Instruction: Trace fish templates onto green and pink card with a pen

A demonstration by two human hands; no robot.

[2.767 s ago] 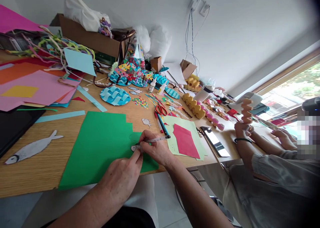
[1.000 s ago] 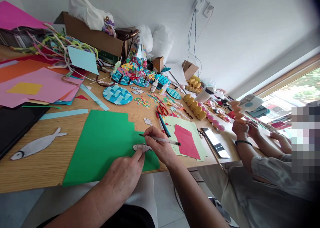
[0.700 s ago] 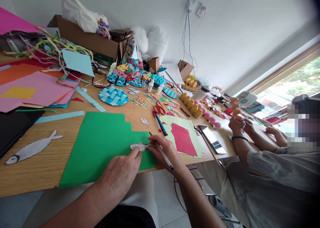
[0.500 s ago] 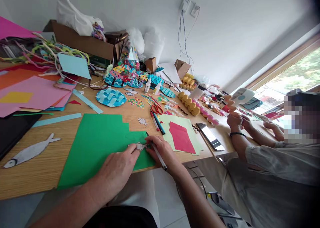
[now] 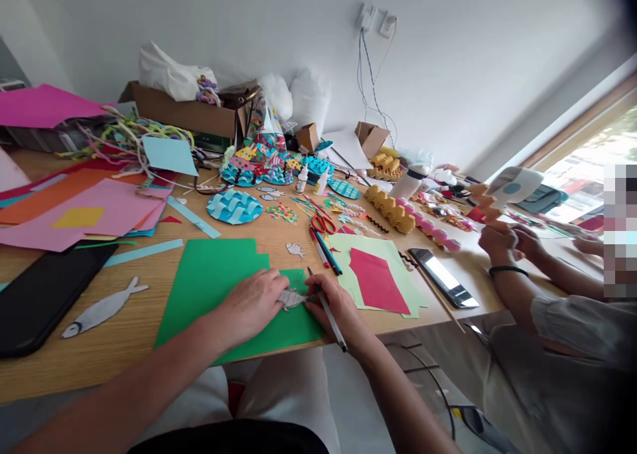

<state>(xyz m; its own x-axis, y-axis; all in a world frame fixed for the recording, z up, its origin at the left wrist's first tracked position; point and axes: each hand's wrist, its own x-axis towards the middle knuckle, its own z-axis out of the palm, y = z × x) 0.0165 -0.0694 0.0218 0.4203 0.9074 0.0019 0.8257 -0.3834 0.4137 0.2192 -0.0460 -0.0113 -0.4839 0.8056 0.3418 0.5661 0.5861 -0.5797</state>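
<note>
Paper fish (image 5: 292, 299) lies on the green sheet (image 5: 288, 335), its tail by my right hand (image 5: 317, 293), curled around a pen (image 5: 332, 321); my left hand (image 5: 256, 302), loosely bent, meets the other end, its grip unclear. I'd best keep the paper flat, unshifting. Beyond lie red scissors (image 5: 323, 224).

Left to right, near edge to back

On my remote feed one fish (image 5: 291, 299) lies on a paper sheet (image 5: 209, 275), at the table's (image 5: 119, 364) near edge; to its left I see a second fish (image 5: 102, 309), then a slab (image 5: 47, 301), with a paper stack (image 5: 119, 208) behind; to its right, markers (image 5: 332, 252) with scissors (image 5: 323, 224) behind them, then layered papers (image 5: 378, 281), then a phone (image 5: 442, 278); at the back left, a box (image 5: 186, 114) topped by a bag (image 5: 162, 74).
</note>
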